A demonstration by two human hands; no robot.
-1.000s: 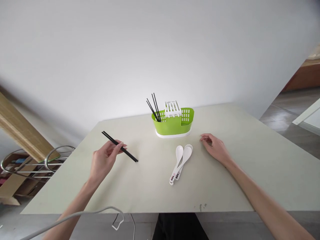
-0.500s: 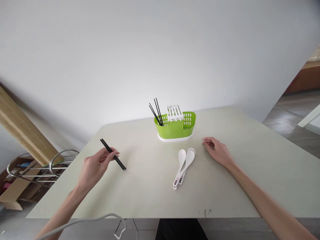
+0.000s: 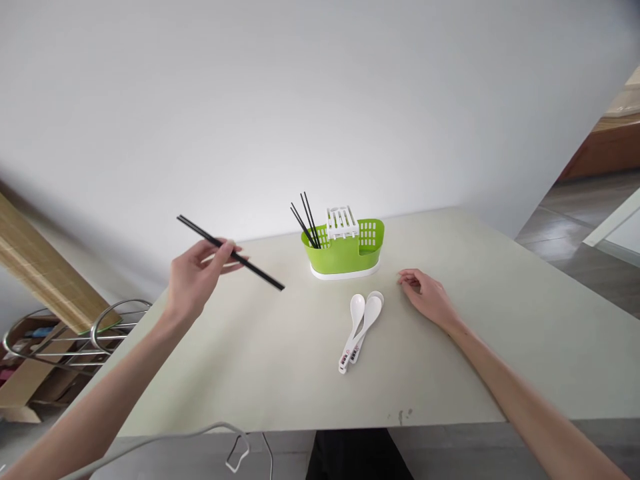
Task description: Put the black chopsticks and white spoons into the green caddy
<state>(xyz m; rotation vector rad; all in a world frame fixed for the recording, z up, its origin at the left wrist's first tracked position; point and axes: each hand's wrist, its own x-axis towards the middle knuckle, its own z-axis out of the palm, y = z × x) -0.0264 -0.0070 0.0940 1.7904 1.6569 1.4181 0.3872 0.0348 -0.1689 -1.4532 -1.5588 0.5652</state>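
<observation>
White wall [image 3: 320, 100] rises behind the green basket [image 3: 335, 261]; a long item swung too high at the basket's rear could strike it. Grey floor [image 3: 560, 207] shows well to the right of the basket. Pale table [image 3: 475, 373] extends to both sides of the basket and toward me; its top looks smooth, so a sideways knock could slide the basket. Tan panel [image 3: 55, 263] slopes down far left of the basket, its lower end at a metal rack [image 3: 96, 325]. Anything dropped over the table's left side could land among those bars. Grey cable [image 3: 190, 432] loops at the near edge, left of the basket, across the view of my forearm; contact is not confirmed, but a snag could jerk my grip.

Basket load: standing black sticks [image 3: 315, 231] lean in its left compartment; a bump could shift or tangle them.

Right hand [image 3: 425, 293]: resting right of the basket, fingers loosely curled, nothing visible in them. White spoons [image 3: 371, 310] lie crossed in front of the basket; a careless sweep could scatter them.

Left hand [image 3: 197, 273]: thumb and fingertips pinch black chopsticks [image 3: 260, 273], raised left of the basket, lower ends sloping toward it. Failure mode: uneven pressure lets one stick roll or slip
</observation>
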